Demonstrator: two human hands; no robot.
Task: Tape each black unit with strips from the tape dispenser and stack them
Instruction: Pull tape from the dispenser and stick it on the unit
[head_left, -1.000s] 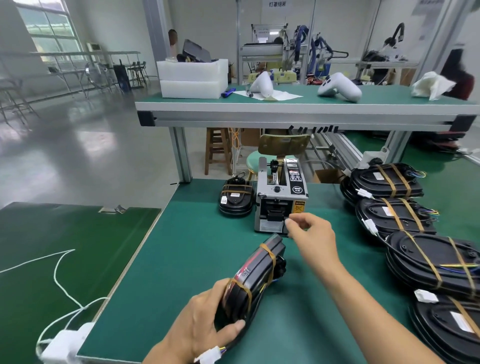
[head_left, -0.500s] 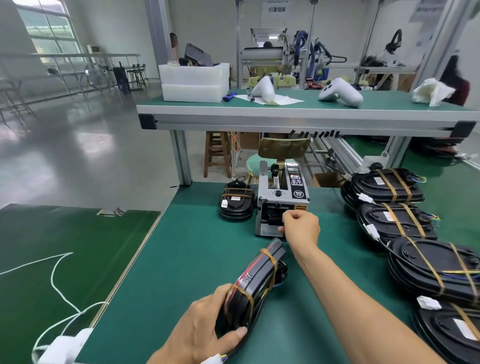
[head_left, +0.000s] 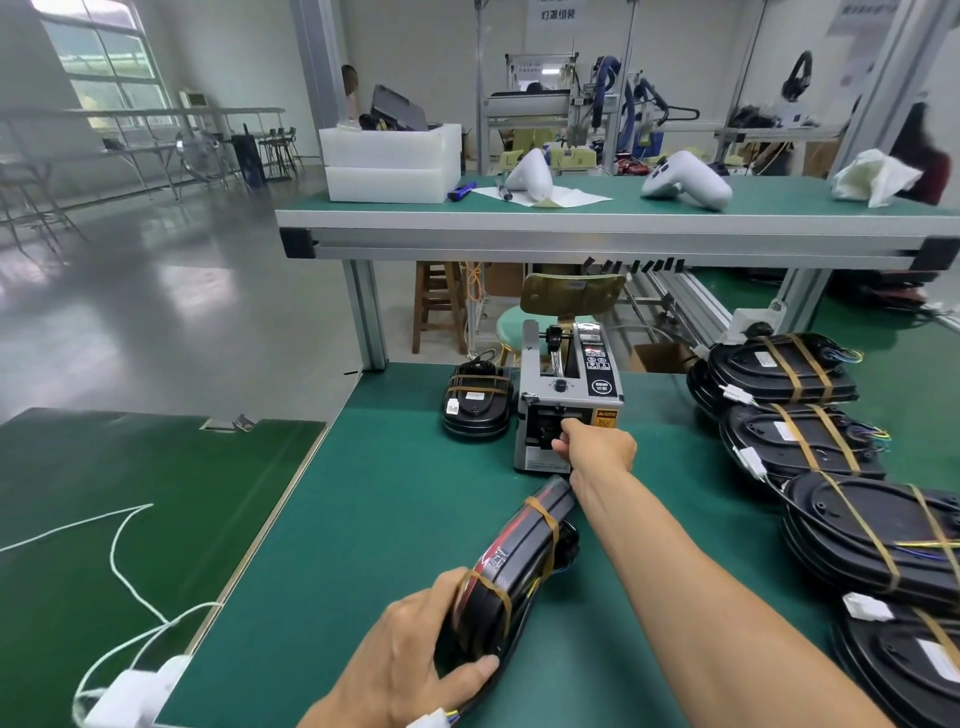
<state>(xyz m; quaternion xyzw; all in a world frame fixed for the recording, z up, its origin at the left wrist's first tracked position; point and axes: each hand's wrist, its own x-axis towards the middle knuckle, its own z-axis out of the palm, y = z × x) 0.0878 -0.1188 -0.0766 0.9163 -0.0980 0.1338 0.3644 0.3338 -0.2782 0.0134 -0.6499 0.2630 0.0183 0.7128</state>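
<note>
Left hand (head_left: 415, 660) gripping taped black unit (head_left: 511, 566) on edge over green tabletop (head_left: 374, 519), right hand (head_left: 597, 447) fingers pinched at tape dispenser (head_left: 569, 400) mouth, whether on tape unclear

Single view, head-worn wide-angle camera, looking forward and down across the green worktop (head_left: 395, 519). Both forearms enter from 6 o'clock, close to the lens. Tape dispenser (head_left: 569, 395) sits near centre toward 12; second bench (head_left: 597, 223) beyond it, farther off. No second view to overlap
</note>
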